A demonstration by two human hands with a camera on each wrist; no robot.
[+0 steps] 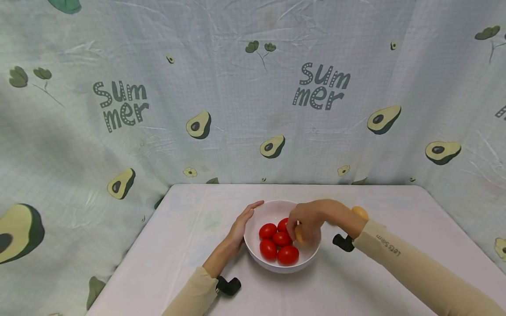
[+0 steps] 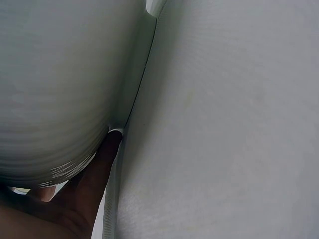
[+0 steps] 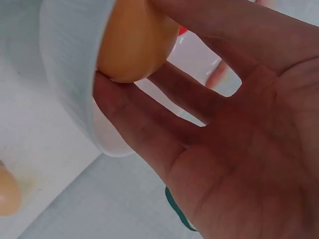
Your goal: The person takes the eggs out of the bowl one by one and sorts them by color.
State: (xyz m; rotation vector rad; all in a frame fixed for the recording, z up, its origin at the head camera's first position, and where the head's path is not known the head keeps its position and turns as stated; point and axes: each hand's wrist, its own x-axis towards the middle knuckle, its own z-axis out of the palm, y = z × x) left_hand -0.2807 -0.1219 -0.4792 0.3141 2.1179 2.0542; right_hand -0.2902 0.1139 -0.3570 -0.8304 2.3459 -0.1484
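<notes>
A white bowl stands on the table with several smooth red oval things inside, egg- or tomato-like. My right hand reaches over its right side and holds an orange egg-shaped thing within the bowl. In the right wrist view the fingers curve around that orange thing near the bowl's wall. My left hand rests along the bowl's left outside, fingers extended. The left wrist view shows this hand touching the bowl's underside; part of it is hidden.
Another orange egg-shaped thing lies on the white table, behind the right wrist. A pale cloth printed with avocados hangs behind and beside the table. Black devices sit at both wrists.
</notes>
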